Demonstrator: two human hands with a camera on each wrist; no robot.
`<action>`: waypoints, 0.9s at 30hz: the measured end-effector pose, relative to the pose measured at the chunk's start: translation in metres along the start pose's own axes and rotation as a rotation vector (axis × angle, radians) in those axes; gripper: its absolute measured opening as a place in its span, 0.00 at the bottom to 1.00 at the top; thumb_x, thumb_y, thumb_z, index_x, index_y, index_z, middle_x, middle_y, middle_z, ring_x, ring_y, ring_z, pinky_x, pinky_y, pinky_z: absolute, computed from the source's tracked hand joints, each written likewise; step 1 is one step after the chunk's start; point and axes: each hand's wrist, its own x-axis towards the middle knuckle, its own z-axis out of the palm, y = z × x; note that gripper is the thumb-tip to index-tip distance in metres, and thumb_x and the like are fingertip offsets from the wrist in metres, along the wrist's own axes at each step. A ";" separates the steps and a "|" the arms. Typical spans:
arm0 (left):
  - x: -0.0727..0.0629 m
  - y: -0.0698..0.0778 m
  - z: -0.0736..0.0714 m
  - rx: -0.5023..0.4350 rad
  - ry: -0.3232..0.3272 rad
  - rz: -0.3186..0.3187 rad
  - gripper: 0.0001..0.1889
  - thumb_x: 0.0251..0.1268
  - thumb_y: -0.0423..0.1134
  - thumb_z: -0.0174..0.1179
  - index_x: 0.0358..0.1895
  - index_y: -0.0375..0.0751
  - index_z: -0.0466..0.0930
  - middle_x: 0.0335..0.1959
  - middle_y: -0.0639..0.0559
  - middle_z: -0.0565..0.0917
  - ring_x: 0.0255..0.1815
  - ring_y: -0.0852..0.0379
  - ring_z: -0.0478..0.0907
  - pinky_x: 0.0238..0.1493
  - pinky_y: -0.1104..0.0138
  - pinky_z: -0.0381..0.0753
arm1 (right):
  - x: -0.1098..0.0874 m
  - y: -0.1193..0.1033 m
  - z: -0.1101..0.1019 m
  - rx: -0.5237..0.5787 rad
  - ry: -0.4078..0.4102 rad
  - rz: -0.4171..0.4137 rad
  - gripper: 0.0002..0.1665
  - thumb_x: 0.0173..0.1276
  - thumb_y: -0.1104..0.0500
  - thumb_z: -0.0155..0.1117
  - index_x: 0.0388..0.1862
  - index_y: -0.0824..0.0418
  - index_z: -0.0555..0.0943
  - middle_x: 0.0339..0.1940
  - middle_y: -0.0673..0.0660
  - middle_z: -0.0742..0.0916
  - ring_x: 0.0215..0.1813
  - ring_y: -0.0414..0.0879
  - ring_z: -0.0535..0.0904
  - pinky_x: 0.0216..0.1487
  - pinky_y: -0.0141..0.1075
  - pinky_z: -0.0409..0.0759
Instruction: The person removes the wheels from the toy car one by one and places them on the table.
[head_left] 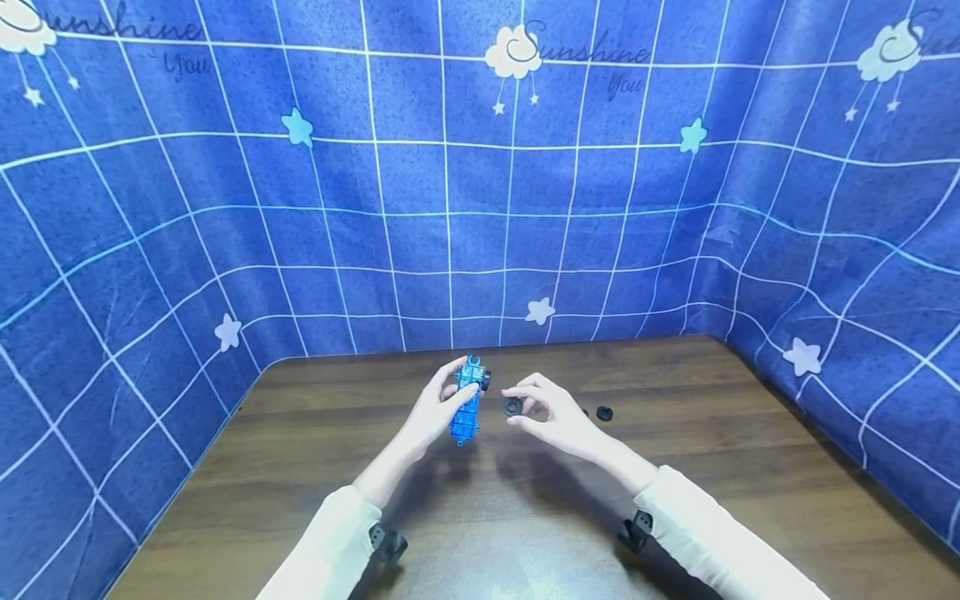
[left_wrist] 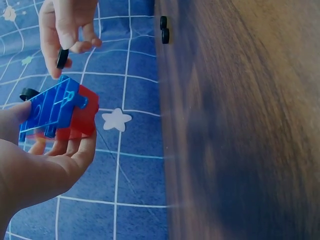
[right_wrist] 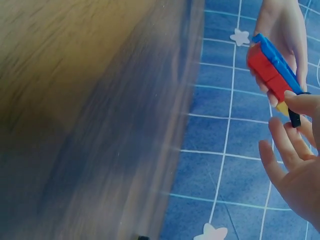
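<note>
My left hand grips a toy vehicle above the table, its blue underside turned up toward the head camera. In the left wrist view, red bodywork shows beneath the blue chassis. One black wheel sits on the chassis at the far end; other axle stubs show bare. Just to the right of the toy, my right hand pinches a loose black wheel between thumb and fingers, apart from the chassis. A bit of yellow shows on the toy in the right wrist view.
Two more black wheels lie on the wooden table to the right; one wheel is plain to see, the other mostly behind my right hand. A blue gridded curtain rises at the table's back and sides.
</note>
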 end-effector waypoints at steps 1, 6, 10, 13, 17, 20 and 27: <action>0.000 0.000 0.000 -0.003 -0.001 -0.005 0.28 0.68 0.41 0.55 0.69 0.53 0.59 0.51 0.32 0.80 0.46 0.44 0.81 0.36 0.58 0.83 | 0.000 0.003 -0.001 -0.012 -0.005 -0.010 0.22 0.55 0.66 0.70 0.51 0.63 0.80 0.42 0.58 0.81 0.33 0.44 0.80 0.36 0.35 0.81; 0.000 -0.002 -0.001 0.004 0.002 -0.016 0.26 0.68 0.41 0.55 0.68 0.46 0.61 0.52 0.32 0.79 0.48 0.40 0.80 0.37 0.55 0.84 | -0.003 0.010 -0.009 -0.046 -0.026 -0.023 0.22 0.57 0.63 0.69 0.52 0.58 0.79 0.45 0.52 0.83 0.37 0.41 0.81 0.46 0.38 0.79; 0.000 -0.004 -0.001 0.005 0.003 -0.023 0.25 0.68 0.41 0.55 0.66 0.45 0.62 0.52 0.32 0.79 0.47 0.41 0.81 0.37 0.55 0.84 | -0.005 0.011 -0.015 -0.049 -0.049 0.013 0.22 0.59 0.63 0.67 0.54 0.58 0.79 0.48 0.54 0.85 0.39 0.43 0.82 0.52 0.44 0.77; 0.000 -0.004 -0.002 -0.003 -0.001 -0.024 0.25 0.67 0.41 0.55 0.66 0.45 0.63 0.53 0.31 0.78 0.46 0.43 0.81 0.37 0.55 0.84 | -0.006 0.012 -0.019 -0.049 -0.069 0.084 0.23 0.59 0.61 0.67 0.55 0.58 0.78 0.50 0.53 0.85 0.41 0.43 0.83 0.55 0.46 0.76; 0.000 -0.004 -0.003 -0.011 -0.005 -0.024 0.25 0.67 0.41 0.56 0.66 0.46 0.63 0.54 0.29 0.77 0.44 0.48 0.82 0.38 0.55 0.83 | -0.009 0.015 -0.022 -0.078 -0.079 0.154 0.22 0.59 0.57 0.68 0.53 0.56 0.80 0.49 0.50 0.86 0.43 0.40 0.83 0.54 0.43 0.76; 0.000 -0.004 -0.003 0.000 0.004 -0.023 0.25 0.66 0.41 0.57 0.65 0.46 0.65 0.52 0.32 0.79 0.41 0.51 0.82 0.38 0.57 0.83 | -0.010 0.019 -0.024 -0.092 -0.063 0.134 0.20 0.57 0.57 0.69 0.51 0.57 0.81 0.47 0.50 0.86 0.43 0.40 0.82 0.52 0.39 0.77; 0.001 -0.006 -0.003 0.010 0.026 -0.019 0.24 0.64 0.40 0.59 0.63 0.43 0.65 0.51 0.36 0.80 0.42 0.53 0.81 0.41 0.59 0.82 | -0.013 0.028 -0.031 -0.090 0.013 -0.008 0.19 0.53 0.63 0.72 0.46 0.64 0.81 0.41 0.55 0.84 0.38 0.47 0.81 0.41 0.35 0.78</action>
